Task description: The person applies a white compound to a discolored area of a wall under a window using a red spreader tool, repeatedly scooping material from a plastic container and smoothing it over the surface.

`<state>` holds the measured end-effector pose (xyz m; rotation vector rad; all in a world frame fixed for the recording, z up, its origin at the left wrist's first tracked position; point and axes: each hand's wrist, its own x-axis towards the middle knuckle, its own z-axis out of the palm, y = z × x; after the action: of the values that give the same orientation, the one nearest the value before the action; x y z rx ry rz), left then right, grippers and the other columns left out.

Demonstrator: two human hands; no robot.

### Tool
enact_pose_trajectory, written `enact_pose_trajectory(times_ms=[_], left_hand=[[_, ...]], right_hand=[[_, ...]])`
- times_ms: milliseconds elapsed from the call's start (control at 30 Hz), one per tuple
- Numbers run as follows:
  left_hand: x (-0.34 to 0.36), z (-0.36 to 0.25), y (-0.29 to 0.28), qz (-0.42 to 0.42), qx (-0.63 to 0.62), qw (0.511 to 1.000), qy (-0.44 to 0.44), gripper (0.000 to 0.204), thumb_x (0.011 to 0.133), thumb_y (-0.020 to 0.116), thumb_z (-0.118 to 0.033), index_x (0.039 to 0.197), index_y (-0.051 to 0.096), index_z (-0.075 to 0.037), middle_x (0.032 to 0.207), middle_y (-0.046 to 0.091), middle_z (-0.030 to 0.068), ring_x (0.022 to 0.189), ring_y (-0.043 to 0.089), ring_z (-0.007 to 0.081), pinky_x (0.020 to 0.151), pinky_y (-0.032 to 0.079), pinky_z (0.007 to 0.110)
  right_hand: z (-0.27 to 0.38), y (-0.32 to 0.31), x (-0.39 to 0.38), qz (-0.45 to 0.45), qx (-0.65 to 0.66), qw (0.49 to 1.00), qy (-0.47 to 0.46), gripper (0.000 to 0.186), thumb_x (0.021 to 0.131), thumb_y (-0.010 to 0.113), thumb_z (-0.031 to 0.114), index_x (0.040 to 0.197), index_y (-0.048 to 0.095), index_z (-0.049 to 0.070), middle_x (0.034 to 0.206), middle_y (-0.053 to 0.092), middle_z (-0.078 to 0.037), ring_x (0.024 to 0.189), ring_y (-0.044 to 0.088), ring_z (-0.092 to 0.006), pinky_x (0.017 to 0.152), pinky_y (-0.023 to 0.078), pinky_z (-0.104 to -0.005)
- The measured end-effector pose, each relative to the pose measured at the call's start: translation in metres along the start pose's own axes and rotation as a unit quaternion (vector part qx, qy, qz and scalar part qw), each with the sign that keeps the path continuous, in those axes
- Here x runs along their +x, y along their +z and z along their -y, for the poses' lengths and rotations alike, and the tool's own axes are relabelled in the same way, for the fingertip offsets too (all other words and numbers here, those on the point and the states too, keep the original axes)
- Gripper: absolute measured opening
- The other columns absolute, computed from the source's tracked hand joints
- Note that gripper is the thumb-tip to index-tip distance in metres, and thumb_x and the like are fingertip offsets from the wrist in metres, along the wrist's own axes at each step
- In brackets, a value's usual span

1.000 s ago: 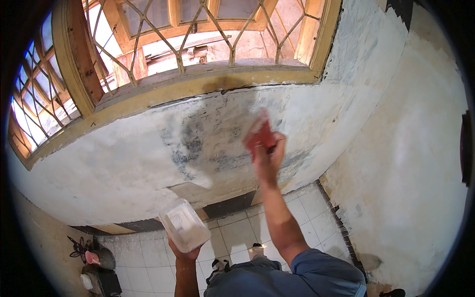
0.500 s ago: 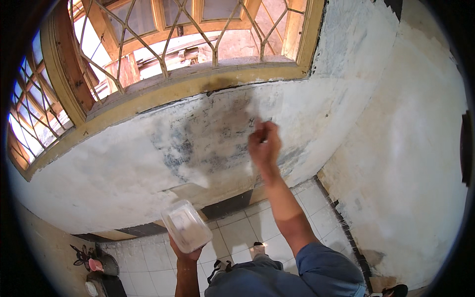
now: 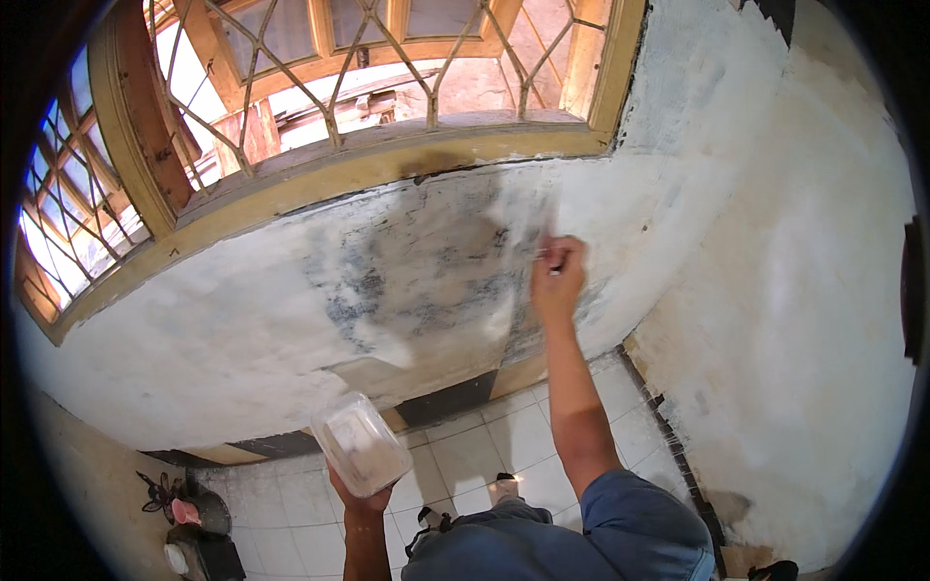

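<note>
My left hand (image 3: 361, 496) grips a clear rectangular plastic container (image 3: 362, 445) from below, low in front of the wall. Whitish residue coats the container's inside. Raised against the wall (image 3: 455, 242) under the window, my right hand (image 3: 562, 271) is closed on a small hand tool (image 3: 548, 225). Motion smears the tool's far end at the wall's surface, so its exact kind does not show. Grey and black patches mark the wall to the left of this hand, with whiter smears around them.
Above the wall is a yellow wooden window frame (image 3: 387, 171) with metal bars. Another wall (image 3: 785, 310) meets this one at the right. White tiles (image 3: 465, 455) cover the floor. At the lower left stand a pink object (image 3: 186, 512) and a dark container (image 3: 211, 513).
My right hand has moved right along the wall with the small tool. The container in my left hand has barely shifted.
</note>
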<state>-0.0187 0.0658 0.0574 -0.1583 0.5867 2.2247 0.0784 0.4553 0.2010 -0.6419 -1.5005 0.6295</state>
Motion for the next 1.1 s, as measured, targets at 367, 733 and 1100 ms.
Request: enact_pose_trajectory(times_ms=[367,733,1100], left_hand=[[-0.014,-0.003,-0.006,0.007,0.018,1.000,0.019,0.061,0.094,0.040,-0.060,0.140,0.046,-0.019,0.126,0.059,0.0093,0.109,0.063,0.0346,0.077,0.058,0.059],[-0.016,-0.009,-0.018,-0.041,0.014,0.999,0.017,0.064,0.094,0.036,-0.064,0.138,0.048,-0.020,0.127,0.060,0.0080,0.109,0.063,0.0342,0.077,0.056,0.060],[-0.022,-0.009,-0.021,-0.015,0.007,1.000,0.024,0.061,0.095,0.036,-0.062,0.138,0.048,-0.020,0.125,0.061,0.0084,0.108,0.063,0.0335,0.075,0.056,0.059]], right_hand=[[-0.062,0.036,-0.040,0.040,-0.055,0.988,-0.141,0.020,0.086,0.059,-0.001,0.103,0.049,0.005,0.081,0.051,-0.009,0.070,0.053,-0.0205,0.068,0.048,-0.0318],[-0.073,-0.002,-0.089,-0.119,0.210,0.936,0.258,0.032,0.089,0.066,0.002,0.116,0.049,0.003,0.109,0.057,-0.009,0.093,0.055,-0.0156,0.081,0.049,-0.0310],[0.007,0.114,-0.105,0.060,0.139,0.981,0.119,0.029,0.079,0.066,-0.001,0.103,0.050,0.005,0.080,0.055,-0.004,0.072,0.059,-0.0179,0.063,0.050,-0.0331]])
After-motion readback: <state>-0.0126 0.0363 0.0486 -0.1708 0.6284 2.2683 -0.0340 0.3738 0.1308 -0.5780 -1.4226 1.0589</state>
